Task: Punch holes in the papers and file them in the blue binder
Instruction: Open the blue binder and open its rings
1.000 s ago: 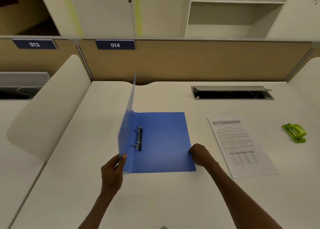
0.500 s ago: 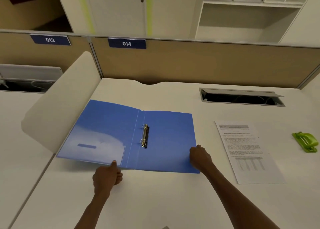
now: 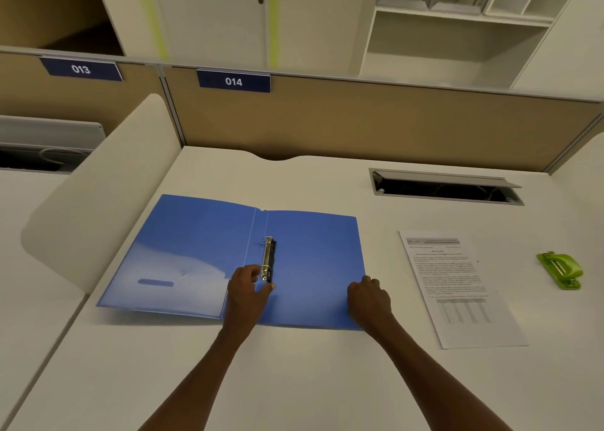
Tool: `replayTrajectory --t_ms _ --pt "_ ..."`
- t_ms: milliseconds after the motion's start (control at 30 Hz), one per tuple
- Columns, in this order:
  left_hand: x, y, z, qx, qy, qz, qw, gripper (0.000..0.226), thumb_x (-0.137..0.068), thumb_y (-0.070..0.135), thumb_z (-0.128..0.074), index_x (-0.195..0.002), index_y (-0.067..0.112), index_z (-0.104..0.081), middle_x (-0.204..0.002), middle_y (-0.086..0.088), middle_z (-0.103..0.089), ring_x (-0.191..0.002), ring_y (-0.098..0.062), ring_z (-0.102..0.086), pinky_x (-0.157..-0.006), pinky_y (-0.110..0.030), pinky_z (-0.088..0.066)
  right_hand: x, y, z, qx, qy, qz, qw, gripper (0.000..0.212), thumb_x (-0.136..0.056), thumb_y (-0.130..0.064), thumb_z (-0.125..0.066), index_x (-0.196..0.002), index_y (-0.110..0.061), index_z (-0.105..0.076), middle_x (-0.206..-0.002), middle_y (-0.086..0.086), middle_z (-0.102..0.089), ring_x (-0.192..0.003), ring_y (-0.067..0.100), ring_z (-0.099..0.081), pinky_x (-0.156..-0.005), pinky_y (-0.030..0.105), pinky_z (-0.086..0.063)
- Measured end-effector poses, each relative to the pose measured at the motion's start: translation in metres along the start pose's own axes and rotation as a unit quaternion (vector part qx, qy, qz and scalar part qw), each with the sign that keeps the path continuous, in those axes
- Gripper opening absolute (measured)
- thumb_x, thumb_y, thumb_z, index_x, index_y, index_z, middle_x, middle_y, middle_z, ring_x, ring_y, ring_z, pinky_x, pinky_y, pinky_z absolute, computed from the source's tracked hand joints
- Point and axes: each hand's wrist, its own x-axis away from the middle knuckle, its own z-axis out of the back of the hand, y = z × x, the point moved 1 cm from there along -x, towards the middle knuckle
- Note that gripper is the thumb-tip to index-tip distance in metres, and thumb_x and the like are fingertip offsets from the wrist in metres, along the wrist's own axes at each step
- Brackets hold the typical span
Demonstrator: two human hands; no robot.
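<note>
An office: numbered cubicle partition, white desk, shelving.

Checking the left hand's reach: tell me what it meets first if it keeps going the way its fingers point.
Most likely the ring mechanism: the left hand points at its near end on the open blue binder, fingertips nearly touching.
</note>
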Motion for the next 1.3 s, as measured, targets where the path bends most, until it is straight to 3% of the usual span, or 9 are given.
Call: replayTrajectory --t_ms 133,267,333,367,433,533,700,967,1300 --pt "0.0 -0.011 -0.008 0.0 0.004 0.009 1.0 0.037 -0.072 0.016 -0.081 -0.102 0.005 -0.062 -0.09 -0.005 -0.06 -0.083 -0.018 -0.058 -0.068 -0.012 -0.039 -0.01 -0.018 0.019 -0.042 0.025 0.04 0.998 0.014 -0.086 0.003 -0.045 -0.079 -0.009 -0.042 -0.116 0.017 -0.049 -0.11 0.031 -0.049 -0.067 0.031 -0.045" --pt "-0.003 -0.016 -0.011 -0.002 0.014 0.023 1.0 0.037 -0.072 0.015 -0.081 -0.102 0.005 -0.062 -0.093 -0.009 -0.062 -0.085 -0.021 -0.058 -0.07 -0.017 -0.04 -0.04 -0.039 0.023 -0.1 0.035 0.118 0.987 0.031 -0.08 0.01 -0.04 -0.06 -0.009 -0.027 -0.095 0.013 -0.043 -0.089 0.027 -0.047 -0.047 0.023 -0.02" --pt "-0.006 -0.018 -0.013 -0.001 0.017 0.031 0.999 0.038 -0.071 0.015 -0.081 -0.103 0.004 -0.062 -0.095 -0.011 -0.063 -0.087 -0.023 -0.06 -0.072 -0.023 -0.044 -0.056 -0.051 0.025 -0.146 0.02 0.14 0.979 0.013 -0.079 0.008 -0.041 -0.075 -0.001 -0.049 -0.096 0.015 -0.046 -0.088 0.031 -0.051 -0.058 0.029 -0.037" --pt "-0.008 -0.02 -0.014 0.001 0.017 0.039 0.999 0.039 -0.071 0.015 -0.082 -0.103 0.005 -0.062 -0.096 -0.011 -0.064 -0.087 -0.023 -0.061 -0.073 -0.025 -0.045 -0.065 -0.058 0.026 -0.166 0.009 0.148 0.975 0.02 -0.081 0.007 -0.042 -0.092 0.002 -0.057 -0.103 0.017 -0.049 -0.095 0.034 -0.053 -0.07 0.035 -0.044" --pt "-0.011 -0.022 -0.016 0.008 0.012 0.058 0.998 0.041 -0.07 0.016 -0.082 -0.103 0.007 -0.062 -0.095 -0.009 -0.064 -0.086 -0.022 -0.061 -0.072 -0.025 -0.047 -0.079 -0.071 0.031 -0.184 -0.022 0.154 0.971 0.04 -0.085 0.003 -0.044 -0.123 -0.001 -0.054 -0.121 0.018 -0.047 -0.11 0.035 -0.05 -0.089 0.039 -0.044" --pt "-0.013 -0.023 -0.018 0.02 0.0 0.073 0.997 0.038 -0.069 0.016 -0.082 -0.102 0.01 -0.062 -0.093 -0.006 -0.065 -0.082 -0.02 -0.062 -0.073 -0.027 -0.052 -0.097 -0.089 0.036 -0.198 -0.051 0.157 0.966 0.052 -0.087 0.0 -0.045 -0.139 -0.006 -0.042 -0.133 0.019 -0.041 -0.122 0.035 -0.044 -0.099 0.038 -0.04" --pt "-0.017 -0.028 -0.02 0.025 -0.012 0.069 0.997 0.035 -0.069 0.016 -0.082 -0.094 0.021 -0.06 -0.082 -0.001 -0.062 -0.074 -0.014 -0.06 -0.065 -0.012 -0.04 -0.118 -0.106 0.035 -0.226 -0.074 0.15 0.96 0.059 -0.088 0.0 -0.045 -0.144 -0.013 -0.034 -0.135 0.019 -0.038 -0.123 0.036 -0.042 -0.099 0.04 -0.04" --pt "-0.013 -0.031 -0.024 0.003 0.008 0.044 0.999 0.023 -0.077 0.016 -0.077 -0.098 0.012 -0.067 -0.085 -0.001 -0.061 -0.074 -0.006 -0.055 -0.065 -0.007 -0.037 -0.141 -0.114 0.028 -0.211 -0.108 0.129 0.963 0.057 -0.09 -0.006 -0.048 -0.144 -0.02 -0.036 -0.132 0.019 -0.036 -0.119 0.038 -0.041 -0.095 0.039 -0.042" --pt "-0.006 -0.024 -0.031 0.0 0.038 0.042 0.998 0.016 -0.079 0.014 -0.075 -0.093 0.009 -0.07 -0.087 0.003 -0.06 -0.077 -0.013 -0.061 -0.068 -0.009 -0.041 -0.151 -0.111 0.027 -0.272 -0.135 0.097 0.948 0.05 -0.089 -0.001 -0.044 -0.133 -0.026 -0.047 -0.129 0.017 -0.039 -0.116 0.037 -0.046 -0.097 0.04 -0.042"
